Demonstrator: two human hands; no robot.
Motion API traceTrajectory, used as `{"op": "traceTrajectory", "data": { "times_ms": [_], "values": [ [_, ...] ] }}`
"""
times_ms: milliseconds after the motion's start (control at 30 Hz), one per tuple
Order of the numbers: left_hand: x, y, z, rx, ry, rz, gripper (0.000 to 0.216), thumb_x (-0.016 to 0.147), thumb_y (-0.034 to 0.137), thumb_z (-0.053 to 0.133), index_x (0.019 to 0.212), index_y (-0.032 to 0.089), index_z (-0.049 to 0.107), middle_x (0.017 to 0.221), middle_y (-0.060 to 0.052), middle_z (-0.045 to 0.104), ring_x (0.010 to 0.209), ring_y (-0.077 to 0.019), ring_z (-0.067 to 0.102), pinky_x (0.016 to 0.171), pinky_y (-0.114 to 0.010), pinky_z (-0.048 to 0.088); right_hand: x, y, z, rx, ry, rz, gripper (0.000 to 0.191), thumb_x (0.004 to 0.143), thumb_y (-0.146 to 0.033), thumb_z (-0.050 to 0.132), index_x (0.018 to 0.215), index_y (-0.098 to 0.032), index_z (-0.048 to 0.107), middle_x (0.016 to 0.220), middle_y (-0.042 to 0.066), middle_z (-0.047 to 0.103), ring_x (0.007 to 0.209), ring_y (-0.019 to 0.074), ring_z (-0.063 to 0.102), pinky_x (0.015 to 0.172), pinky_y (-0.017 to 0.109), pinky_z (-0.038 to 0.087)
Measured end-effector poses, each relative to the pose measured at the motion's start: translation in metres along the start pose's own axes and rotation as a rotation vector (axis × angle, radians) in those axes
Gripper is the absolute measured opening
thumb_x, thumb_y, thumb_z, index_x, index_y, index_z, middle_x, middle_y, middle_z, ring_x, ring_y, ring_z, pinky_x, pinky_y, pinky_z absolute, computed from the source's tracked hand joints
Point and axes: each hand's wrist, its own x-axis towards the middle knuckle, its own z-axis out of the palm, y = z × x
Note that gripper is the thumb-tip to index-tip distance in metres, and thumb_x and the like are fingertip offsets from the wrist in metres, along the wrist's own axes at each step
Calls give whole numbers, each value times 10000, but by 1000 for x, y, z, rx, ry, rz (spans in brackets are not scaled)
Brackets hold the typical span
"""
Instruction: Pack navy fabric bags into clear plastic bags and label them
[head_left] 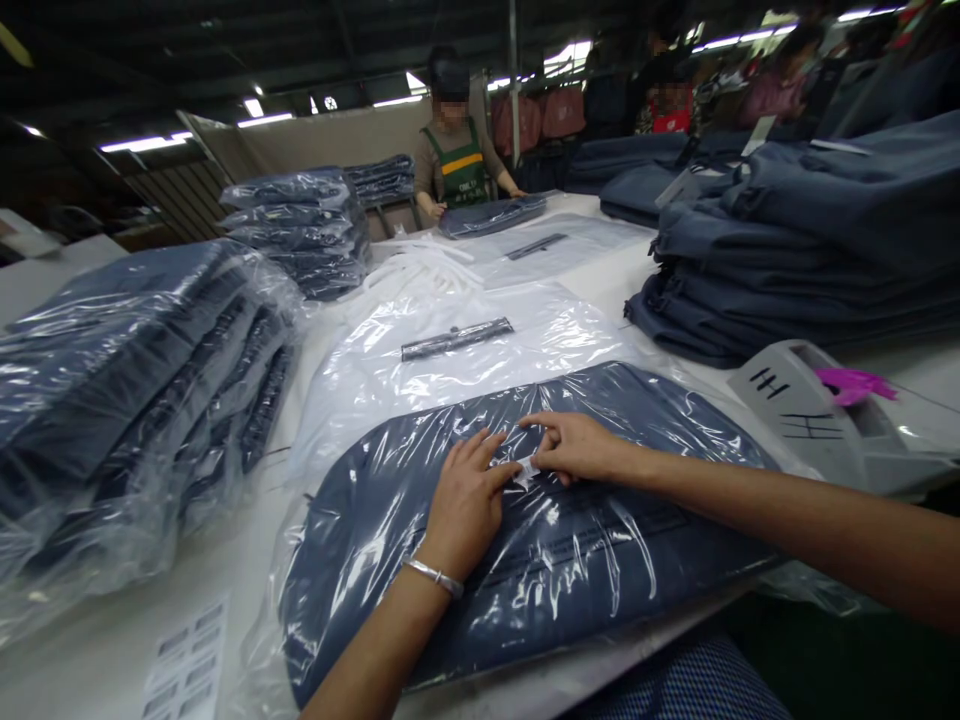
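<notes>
In front of me lies a dark blue folded bag inside a clear plastic bag. My left hand rests on the plastic with its fingers spread, a silver bangle at the wrist. Close to its thumb, my right hand is closed in a pinch, with its index finger stretched out to the left. At its fingertips is a small whitish piece; I cannot tell whether it is a sticker or a fold of plastic.
Stacks of wrapped bags stand at left. Flat plastic bags lie ahead. Unwrapped blue bags are piled at right, near a grey tape dispenser. A label sheet lies front left. A co-worker handles another bag across the table.
</notes>
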Motion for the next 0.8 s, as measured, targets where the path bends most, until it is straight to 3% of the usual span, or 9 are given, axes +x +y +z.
{"op": "traceTrajectory", "data": {
  "times_ms": [233,333,467,567,700,800],
  "values": [
    [-2,0,5,37,-9,1,425,835,37,520,1106,310,701,1396,-46,567,1361,-294,437,1108,-596,367,-1,5,6,-49,21,-27,626,760,-188,614,1374,-179,491,656,-33,686,429,103,573,425,190,436],
    [-2,0,7,51,-22,-1,385,862,80,525,1123,308,694,1395,-58,567,1363,-299,433,1106,-600,362,-3,4,9,-157,58,-83,601,785,-187,594,1377,-173,486,728,-13,712,475,113,603,503,215,468],
    [-4,-4,10,56,-53,-4,334,897,151,531,1142,323,680,1406,-53,557,1369,-289,425,1124,-602,325,-8,0,14,-582,138,-198,603,832,-243,596,1415,-186,451,865,52,732,774,215,687,685,286,485],
    [-6,-7,12,72,-75,-15,343,906,163,528,1167,338,665,1442,-37,524,1390,-281,395,1145,-582,298,-15,-4,16,-890,175,-246,565,891,-289,551,1437,-227,418,1054,98,706,876,265,678,668,307,461],
    [-5,-4,14,134,-132,44,524,888,68,471,1321,351,556,1541,-48,395,1453,-297,273,1165,-605,230,-32,-4,9,-1018,94,-332,337,953,-257,443,1250,-241,602,1012,83,684,768,232,670,602,291,426],
    [-2,-1,10,141,-212,101,587,861,30,460,1327,376,547,1557,-44,365,1467,-312,228,1159,-637,200,-63,1,6,-922,79,-337,296,960,-275,432,1105,-205,680,963,96,674,777,220,654,643,300,444]
  ]
}}
